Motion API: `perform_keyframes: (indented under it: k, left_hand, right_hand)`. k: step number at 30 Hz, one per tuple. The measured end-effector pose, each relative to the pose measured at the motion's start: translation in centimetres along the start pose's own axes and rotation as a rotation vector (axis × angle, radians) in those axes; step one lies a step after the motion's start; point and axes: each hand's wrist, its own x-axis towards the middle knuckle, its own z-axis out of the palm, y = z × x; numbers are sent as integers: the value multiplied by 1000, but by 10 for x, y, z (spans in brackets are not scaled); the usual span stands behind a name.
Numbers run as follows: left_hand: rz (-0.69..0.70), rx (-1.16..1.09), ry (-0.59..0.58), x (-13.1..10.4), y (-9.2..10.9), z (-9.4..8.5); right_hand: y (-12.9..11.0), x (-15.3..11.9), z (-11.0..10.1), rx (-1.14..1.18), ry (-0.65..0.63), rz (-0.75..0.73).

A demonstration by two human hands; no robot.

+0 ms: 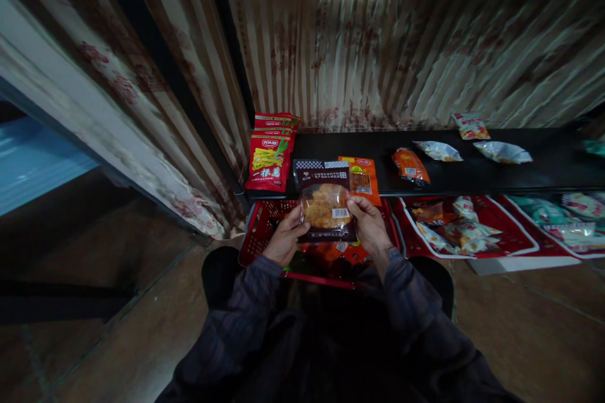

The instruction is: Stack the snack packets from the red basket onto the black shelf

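Striped curtain (368, 44), dark shelf (449, 177), both hands (285, 238) (372, 225) — nearly closed — pinching a brown snack pouch (324, 206) at its sides

Striped curtain (378, 44) (reddish floral print, lower part) hangs along rear edge of shelf (558, 176). Dark posts (171, 69) rise at left-end corners. Tiled floor (510, 308) below front edge. Blue surface (38, 157) beyond left end.

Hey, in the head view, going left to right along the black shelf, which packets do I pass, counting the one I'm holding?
Red packets, held brown packet, orange packet behind it, second orange packet, silvery packet, red-and-white packet farther back, second silvery packet, green packet.
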Motion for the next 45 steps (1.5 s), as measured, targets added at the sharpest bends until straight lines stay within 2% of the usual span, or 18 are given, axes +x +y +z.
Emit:
perform_keyframes:
  k: [11,17,25,31,34,41,45]
  left_hand:
    - [18,-73,57,10,-3,0]
    - [47,-133,180,18,-9,-1]
    - [53,-135,193,19,-10,-1]
    - [28,-150,186,16,-11,-2]
    - [19,-161,206,15,-13,-3]
    - [-14,-209,335,15,-14,1]
    - [5,-190,325,14,-14,4]
  right_hand:
    - [1,-10,-9,27,-47,27]
    - [5,-19,-14,-6,-113,79]
    - [11,-16,-8,39,-15,43]
    - [13,-15,-5,49,7,38]
    - [12,-16,-3,45,7,23]
    - [10,-19,-3,59,-11,31]
    - [9,-19,-8,40,-10,35]
